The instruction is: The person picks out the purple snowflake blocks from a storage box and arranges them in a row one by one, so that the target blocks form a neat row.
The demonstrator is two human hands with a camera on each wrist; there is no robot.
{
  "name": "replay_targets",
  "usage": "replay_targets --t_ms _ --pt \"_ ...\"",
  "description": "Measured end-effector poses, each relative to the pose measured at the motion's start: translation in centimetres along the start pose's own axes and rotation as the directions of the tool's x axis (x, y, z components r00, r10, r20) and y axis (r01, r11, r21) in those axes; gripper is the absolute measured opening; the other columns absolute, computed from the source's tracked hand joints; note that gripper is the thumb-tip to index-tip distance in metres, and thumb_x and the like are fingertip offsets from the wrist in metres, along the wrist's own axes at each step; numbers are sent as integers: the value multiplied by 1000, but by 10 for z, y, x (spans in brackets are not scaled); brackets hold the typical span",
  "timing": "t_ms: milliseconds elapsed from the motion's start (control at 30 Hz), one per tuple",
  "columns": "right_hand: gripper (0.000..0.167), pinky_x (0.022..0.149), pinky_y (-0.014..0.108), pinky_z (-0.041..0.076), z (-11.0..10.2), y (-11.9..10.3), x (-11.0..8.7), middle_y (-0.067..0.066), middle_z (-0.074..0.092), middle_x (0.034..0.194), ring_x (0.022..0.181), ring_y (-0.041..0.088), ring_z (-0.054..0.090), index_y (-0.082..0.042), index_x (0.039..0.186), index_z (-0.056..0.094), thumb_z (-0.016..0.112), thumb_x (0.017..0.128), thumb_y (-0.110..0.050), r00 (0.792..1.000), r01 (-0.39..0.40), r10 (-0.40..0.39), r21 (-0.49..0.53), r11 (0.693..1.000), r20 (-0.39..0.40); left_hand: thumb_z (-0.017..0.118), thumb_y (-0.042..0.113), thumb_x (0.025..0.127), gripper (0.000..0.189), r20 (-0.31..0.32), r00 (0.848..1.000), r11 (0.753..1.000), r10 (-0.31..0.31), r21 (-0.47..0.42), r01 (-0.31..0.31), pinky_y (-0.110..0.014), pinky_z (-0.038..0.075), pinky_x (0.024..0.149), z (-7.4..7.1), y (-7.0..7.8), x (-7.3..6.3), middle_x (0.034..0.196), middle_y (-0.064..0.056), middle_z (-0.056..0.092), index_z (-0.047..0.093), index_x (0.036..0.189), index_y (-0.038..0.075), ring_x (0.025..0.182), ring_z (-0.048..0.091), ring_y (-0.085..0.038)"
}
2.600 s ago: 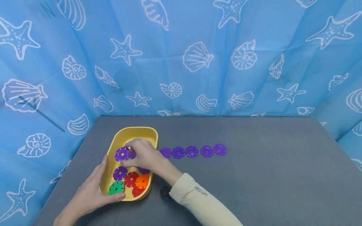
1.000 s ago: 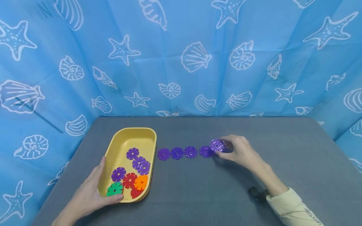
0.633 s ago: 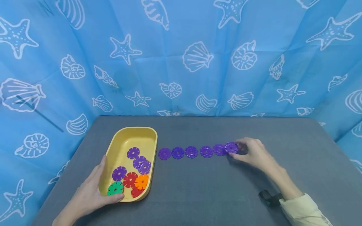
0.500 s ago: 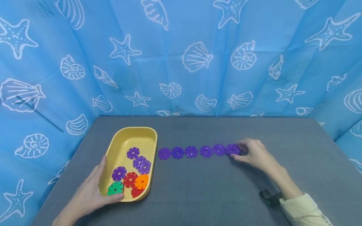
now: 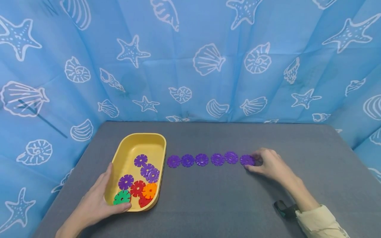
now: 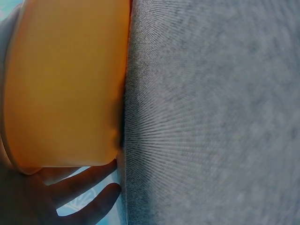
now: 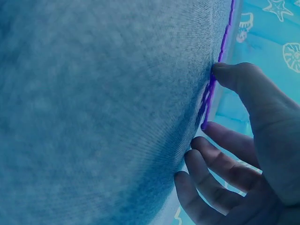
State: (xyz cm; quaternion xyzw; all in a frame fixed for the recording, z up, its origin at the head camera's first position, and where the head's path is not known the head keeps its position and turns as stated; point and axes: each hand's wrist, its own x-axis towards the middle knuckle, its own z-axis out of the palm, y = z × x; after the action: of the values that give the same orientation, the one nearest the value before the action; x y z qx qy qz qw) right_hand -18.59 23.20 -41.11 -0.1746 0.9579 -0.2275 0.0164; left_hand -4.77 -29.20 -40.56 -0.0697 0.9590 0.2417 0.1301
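A flat, round, notched disc of purple plastic [image 5: 244, 159] is pinched at its edge by the right hand [image 5: 272, 164], with thumb and index finger set narrowly on it and the other fingers spread near the grey, cloth-covered tabletop [image 5: 208, 195]. In the right wrist view the disc is seen nearly edge-on, close to the cloth; whether it lies fully flat cannot be told. It is placed at the right end of a row, a small gap being left beside five matching purple discs [image 5: 205, 160]. The row is broken by another gap between the third and fourth discs, and the fifth is set slightly farther back.

A yellow, oblong tray with rounded corners [image 5: 137, 143] is held by the left hand [image 5: 96, 199], its thumb laid over the near rim and its fingers along the outer left wall. In the tray are seen four purple notched discs [image 5: 145, 171], two of them overlapping, two red ones [image 5: 135, 189], an orange one [image 5: 147, 193] and a green one [image 5: 119, 200], the last near the left thumb.
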Motion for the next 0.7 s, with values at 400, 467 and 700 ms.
replay_targets --t_ms 400,467,700 --pt "53 84 59 57 -4 -17 -2 25 72 111 100 43 69 4 119 71 87 81 -28 988 79 -71 47 996 -140 79 70 72 142 -20 1000 1000 23 9 -23 -62 56 92 0 0 1 158 -30 27 -14 163 12 119 52 -39" --pt "52 82 57 59 -6 -24 -1 26 71 113 100 44 71 4 121 71 86 82 -27 987 87 -73 90 992 -145 79 70 72 142 -25 999 1000 28 7 -28 -62 56 92 1 0 1 157 -29 28 -14 164 12 119 53 -39" --pt "50 81 53 62 -7 -52 5 25 71 117 102 44 72 2 125 69 84 85 -24 986 111 -81 214 971 -144 79 69 72 143 -36 999 999 36 9 -36 -63 55 92 1 0 0 157 -29 28 -13 164 11 119 53 -39"
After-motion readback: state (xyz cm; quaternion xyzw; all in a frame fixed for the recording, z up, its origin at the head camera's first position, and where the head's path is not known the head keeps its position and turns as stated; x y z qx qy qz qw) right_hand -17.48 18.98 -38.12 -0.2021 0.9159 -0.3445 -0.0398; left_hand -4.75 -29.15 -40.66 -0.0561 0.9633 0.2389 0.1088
